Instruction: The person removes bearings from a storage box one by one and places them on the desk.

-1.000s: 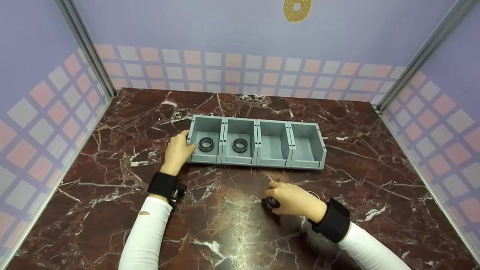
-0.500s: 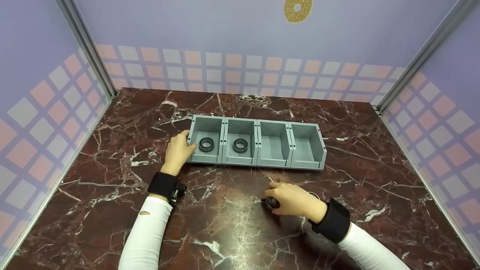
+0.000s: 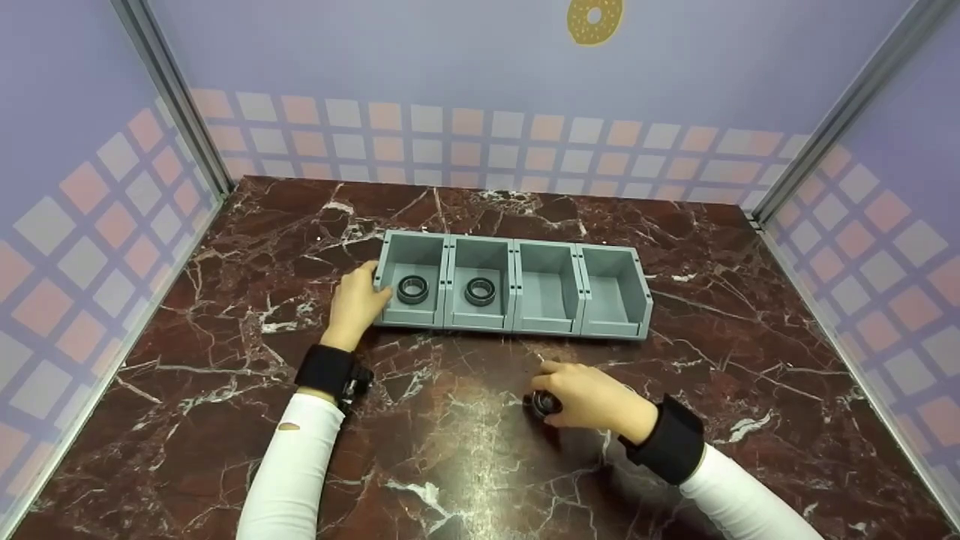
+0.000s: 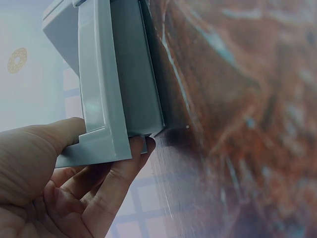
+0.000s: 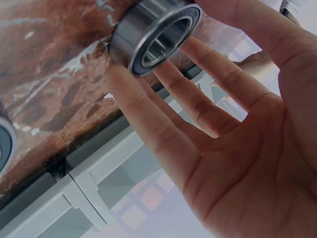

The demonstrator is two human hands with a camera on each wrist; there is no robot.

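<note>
My left hand (image 3: 358, 304) grips the left end wall of a row of joined grey bins (image 3: 547, 324); in the left wrist view the thumb (image 4: 64, 134) lies inside the wall and the fingers outside. One black-rimmed ball bearing (image 3: 413, 289) lies flat in the leftmost bin, and a second bearing (image 3: 480, 291) in the bin beside it. In front of the row, low over the table, my right hand (image 3: 589, 397) holds another metal bearing (image 5: 156, 37) between thumb and fingertips. That bearing stands tilted, its bore showing in the right wrist view.
Another ring-shaped bearing (image 5: 5, 141) lies on the table at the left edge of the right wrist view, mostly out of frame. The two right-hand bins hold nothing. Patterned panels (image 3: 480, 142) enclose the dark red marbled table (image 3: 225, 420) at the back and sides.
My right hand has turned very slightly, and more of the bearing's face shows beside its fingers. The ring behind that hand is now nearly hidden. My left hand and the bins have stayed put.
</note>
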